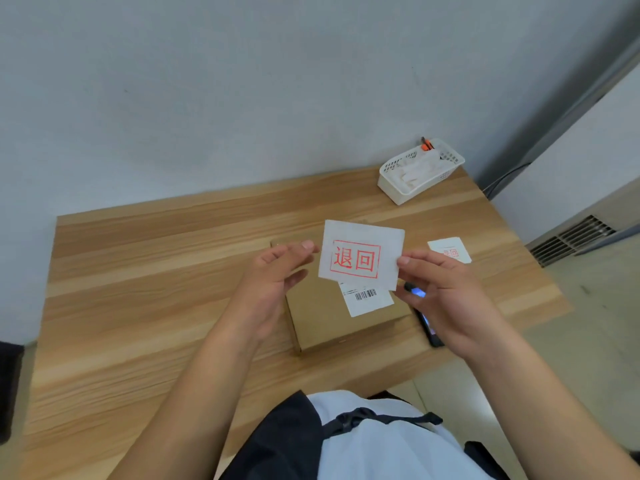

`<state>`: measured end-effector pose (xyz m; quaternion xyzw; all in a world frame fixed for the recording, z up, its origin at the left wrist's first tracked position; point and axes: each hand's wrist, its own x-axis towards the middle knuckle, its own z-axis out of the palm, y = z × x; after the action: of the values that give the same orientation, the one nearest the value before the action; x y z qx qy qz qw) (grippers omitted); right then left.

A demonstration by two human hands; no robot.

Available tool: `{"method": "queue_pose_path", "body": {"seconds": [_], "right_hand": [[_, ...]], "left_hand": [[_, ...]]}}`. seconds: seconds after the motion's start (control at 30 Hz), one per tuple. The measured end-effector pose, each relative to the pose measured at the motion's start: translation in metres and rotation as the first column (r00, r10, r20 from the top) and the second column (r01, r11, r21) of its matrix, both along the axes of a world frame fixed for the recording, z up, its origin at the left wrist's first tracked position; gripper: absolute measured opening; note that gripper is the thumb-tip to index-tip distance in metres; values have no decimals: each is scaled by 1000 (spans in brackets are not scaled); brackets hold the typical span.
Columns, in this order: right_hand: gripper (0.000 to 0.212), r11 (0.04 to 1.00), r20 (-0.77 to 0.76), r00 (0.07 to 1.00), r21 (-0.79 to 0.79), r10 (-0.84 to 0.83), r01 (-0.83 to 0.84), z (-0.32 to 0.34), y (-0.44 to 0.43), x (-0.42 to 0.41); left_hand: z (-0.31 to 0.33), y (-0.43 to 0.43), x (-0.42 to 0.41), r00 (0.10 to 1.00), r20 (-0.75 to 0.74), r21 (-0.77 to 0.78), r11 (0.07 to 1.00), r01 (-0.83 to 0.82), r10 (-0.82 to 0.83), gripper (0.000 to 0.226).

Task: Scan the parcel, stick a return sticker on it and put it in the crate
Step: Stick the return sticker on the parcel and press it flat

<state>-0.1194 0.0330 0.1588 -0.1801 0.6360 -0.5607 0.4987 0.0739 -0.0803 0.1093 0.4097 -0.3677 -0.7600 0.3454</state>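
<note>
— Status of the return sticker (360,258)?

— Square white sheet, red framed characters, held above the parcel (332,317). Right hand (446,299) pinches its right edge between thumb and fingers. Left hand (277,275) is loosely spread, fingertips touching the left edge.

— The parcel?

— Flat brown cardboard box, matte, lying on the wood-grain table (138,306). A white barcode label (369,299) is stuck on its top face.

— Other items?

— A dark phone (427,323) lies just beside the parcel's right side. A second white sticker sheet (450,251) lies farther right. A white perforated plastic basket (420,171) sits at the far corner.
</note>
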Motion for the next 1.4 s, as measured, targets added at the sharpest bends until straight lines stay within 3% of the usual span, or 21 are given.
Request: {"method": "queue_pose_path", "body": {"seconds": [0.13,0.33,0.43,0.6,0.87,1.13,1.4], "right_hand": [[7,1000,36,999,26,5,-6,-5,2,-6],[26,992,143,983,23,120,-124,-14,-9,-8],[25,981,161,972,69,171,-184,-24,-18,-13],[5,964,86,986,211,144,-160,-49,-30,-21],[12,880,-138,967,457,216,-132,-99,-65,-8],[13,849,-184,946,510,266,-140,-139,-113,-9],[13,857,-301,899,496,318,-137,-146,-175,-12]], "left_hand": [[-9,1,-7,999,49,26,1000,15,-17,7],[-21,0,-2,992,95,63,995,79,-85,22],[-27,-4,2,993,90,99,992,73,-82,35],[-41,-7,1,977,205,106,994,39,-60,10],[-88,-7,5,900,435,60,997,-51,20,7],[-117,-23,2,856,505,119,973,-200,114,10],[-124,-78,-12,821,541,39,970,-241,182,15]]}}
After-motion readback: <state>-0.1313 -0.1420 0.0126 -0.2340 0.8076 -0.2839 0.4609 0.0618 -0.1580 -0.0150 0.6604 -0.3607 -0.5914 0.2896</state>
